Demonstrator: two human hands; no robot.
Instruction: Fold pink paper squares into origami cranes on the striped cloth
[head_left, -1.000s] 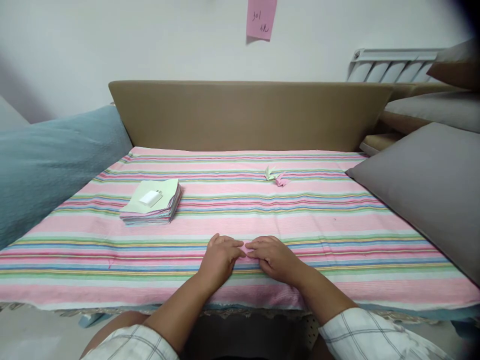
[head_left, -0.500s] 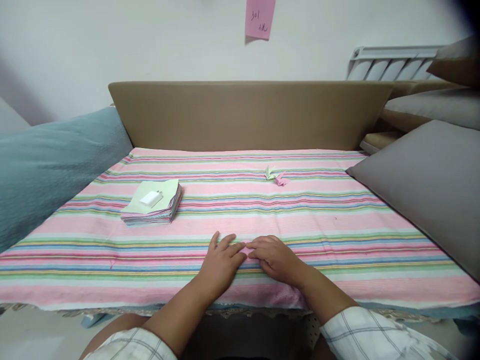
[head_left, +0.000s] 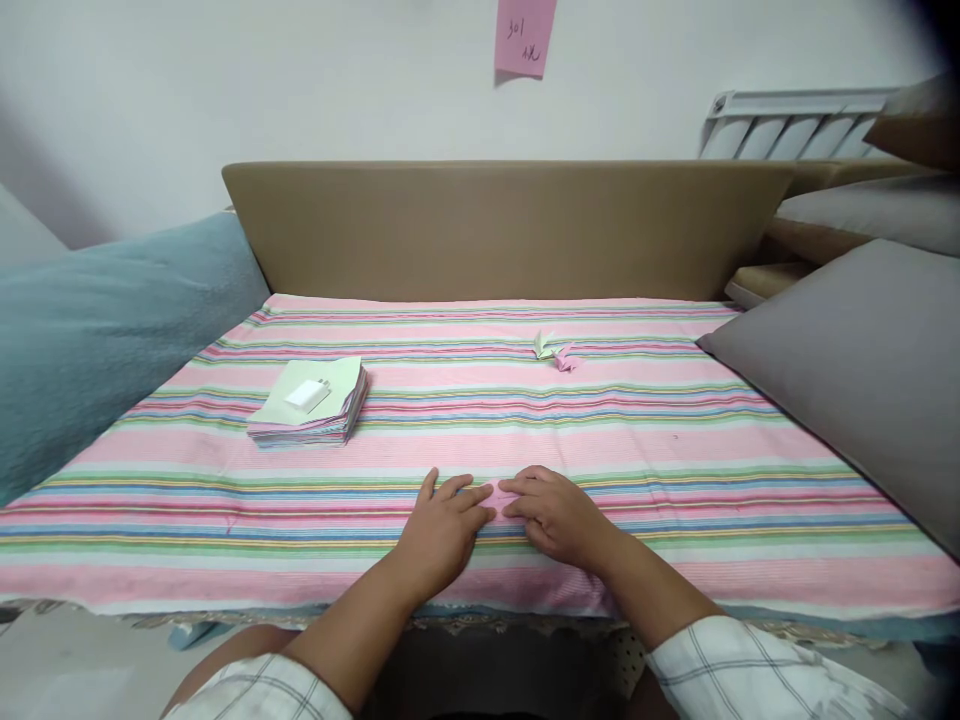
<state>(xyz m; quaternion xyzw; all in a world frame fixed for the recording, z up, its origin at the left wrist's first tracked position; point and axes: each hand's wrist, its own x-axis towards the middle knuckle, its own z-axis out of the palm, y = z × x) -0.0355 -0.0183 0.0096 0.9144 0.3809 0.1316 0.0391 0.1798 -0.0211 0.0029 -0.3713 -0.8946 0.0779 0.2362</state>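
A small piece of pink folding paper [head_left: 497, 498] lies on the striped cloth near its front edge, mostly covered by fingers. From the left, my left hand [head_left: 444, 520] holds it with thumb and index fingertip, while the other fingers spread out over the cloth. My right hand [head_left: 559, 515] grips the paper's right side with thumb and forefingers, the rest of the fingers curled. A narrow strip of pink shows between the two hands. Beyond them sit two folded paper cranes, a pale green crane [head_left: 543, 347] and a pink crane [head_left: 568, 360], side by side.
At the left stands a stack of coloured paper [head_left: 337, 415] with a white charger plug [head_left: 307, 395] on top. The striped cloth [head_left: 450, 400] runs back to a brown backrest [head_left: 510, 230]. A blue cushion [head_left: 127, 330] borders the left, a grey cushion [head_left: 862, 370] the right.
My fingertips have drawn slightly apart, so more of the pink paper shows between them. The whole view has shifted a little; the cranes and the stack stay in place.
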